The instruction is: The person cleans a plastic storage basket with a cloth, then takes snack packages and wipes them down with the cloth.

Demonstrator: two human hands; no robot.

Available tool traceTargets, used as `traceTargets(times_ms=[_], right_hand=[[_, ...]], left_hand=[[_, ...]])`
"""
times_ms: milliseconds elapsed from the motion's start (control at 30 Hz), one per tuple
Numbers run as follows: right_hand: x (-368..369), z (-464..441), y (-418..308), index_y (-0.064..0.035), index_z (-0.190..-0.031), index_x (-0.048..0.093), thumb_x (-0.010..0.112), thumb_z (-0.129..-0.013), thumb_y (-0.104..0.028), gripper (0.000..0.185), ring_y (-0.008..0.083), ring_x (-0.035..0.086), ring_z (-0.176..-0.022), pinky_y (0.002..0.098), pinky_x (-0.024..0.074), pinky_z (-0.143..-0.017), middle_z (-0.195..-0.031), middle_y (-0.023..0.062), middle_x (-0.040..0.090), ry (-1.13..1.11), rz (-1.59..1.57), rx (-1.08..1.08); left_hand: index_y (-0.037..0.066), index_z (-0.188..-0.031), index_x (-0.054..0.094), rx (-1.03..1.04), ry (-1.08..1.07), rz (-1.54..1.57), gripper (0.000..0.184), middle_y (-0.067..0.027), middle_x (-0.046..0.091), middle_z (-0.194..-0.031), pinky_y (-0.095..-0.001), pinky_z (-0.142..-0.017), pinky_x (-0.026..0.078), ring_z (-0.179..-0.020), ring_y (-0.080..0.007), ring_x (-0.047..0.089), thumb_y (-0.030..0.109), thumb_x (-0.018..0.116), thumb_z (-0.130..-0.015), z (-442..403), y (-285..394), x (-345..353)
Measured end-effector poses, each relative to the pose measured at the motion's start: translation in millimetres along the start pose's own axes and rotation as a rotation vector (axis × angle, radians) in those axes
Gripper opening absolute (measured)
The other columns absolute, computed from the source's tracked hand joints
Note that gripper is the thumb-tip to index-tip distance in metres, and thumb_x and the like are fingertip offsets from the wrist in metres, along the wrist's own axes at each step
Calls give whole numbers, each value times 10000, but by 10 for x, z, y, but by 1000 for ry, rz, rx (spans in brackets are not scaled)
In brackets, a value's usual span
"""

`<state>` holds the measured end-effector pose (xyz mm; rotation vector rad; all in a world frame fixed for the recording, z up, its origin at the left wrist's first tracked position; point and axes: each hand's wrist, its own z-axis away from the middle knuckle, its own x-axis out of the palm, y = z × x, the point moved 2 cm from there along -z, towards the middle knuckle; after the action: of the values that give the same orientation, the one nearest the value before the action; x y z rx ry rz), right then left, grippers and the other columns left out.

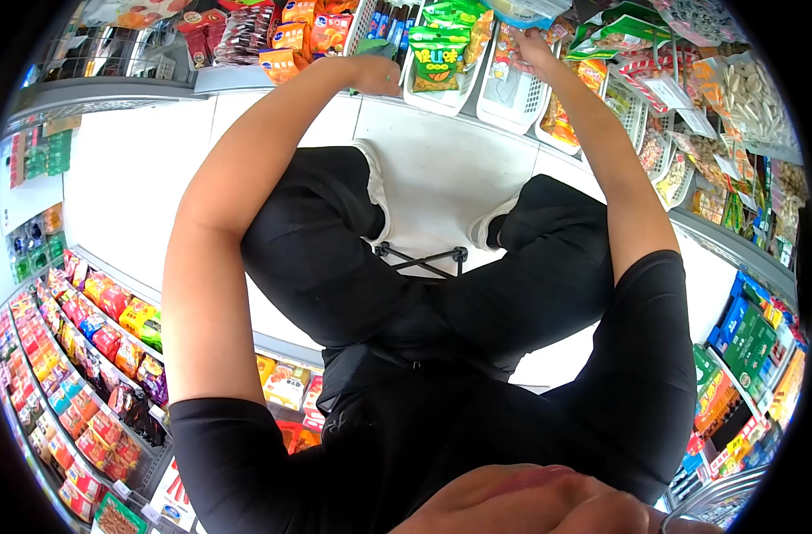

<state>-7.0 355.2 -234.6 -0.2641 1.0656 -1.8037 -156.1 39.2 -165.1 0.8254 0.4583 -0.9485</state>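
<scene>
At the shelf's front edge my left hand (376, 75) is closed around a dark grey-green cloth (375, 48), beside blue-wrapped sticks (393, 23). My right hand (534, 50) reaches into a white basket (510, 109) holding a few red and clear packets (504, 55); its fingertips are partly hidden and too small to read. Between my hands, green snack bags (438, 59) stand in another white basket (441, 101). A light blue bag (523, 11) lies just above my right hand.
Orange bags (290, 40) fill the shelf at left, and nut bags (751, 98) hang at right. Snack racks (103, 392) stand at lower left. Below me are the white floor (441, 151), my knees and a folding stool frame (424, 261).
</scene>
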Motion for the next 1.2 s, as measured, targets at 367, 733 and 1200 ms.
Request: traceTargets(times_ms=[367,733,1200], right_hand=[[101,-61,272,-109,-1194,509,622,-944,-408,405,190,653,-792,350,567,-759,-939,94,621,-26,48,138],[316,994,-514,-211,-1418,423,582,-916,-142,531,410,646,-999,505,545,-822,-1361,172,490,187,986,-821],[170,1331,-332,-170,-1234,552,662,-884,-169,367,274,637,-1093,415,566,-825,-1221,41,625,-175,1205,-1311]], left_hand=[[46,-1209,625,-67,-71,-46,469,-182,661,-1189,-422,-988,467,-1150,-341,607,432,595,-944,-3,243,-174],[51,-1146,647,-75,-31,-71,443,-168,670,-1147,-421,-959,474,-1098,-335,621,438,606,-934,-48,180,-164],[56,-1052,683,-37,-9,-137,391,-148,681,-1092,-398,-887,496,-1028,-309,642,423,632,-928,-83,184,-246]])
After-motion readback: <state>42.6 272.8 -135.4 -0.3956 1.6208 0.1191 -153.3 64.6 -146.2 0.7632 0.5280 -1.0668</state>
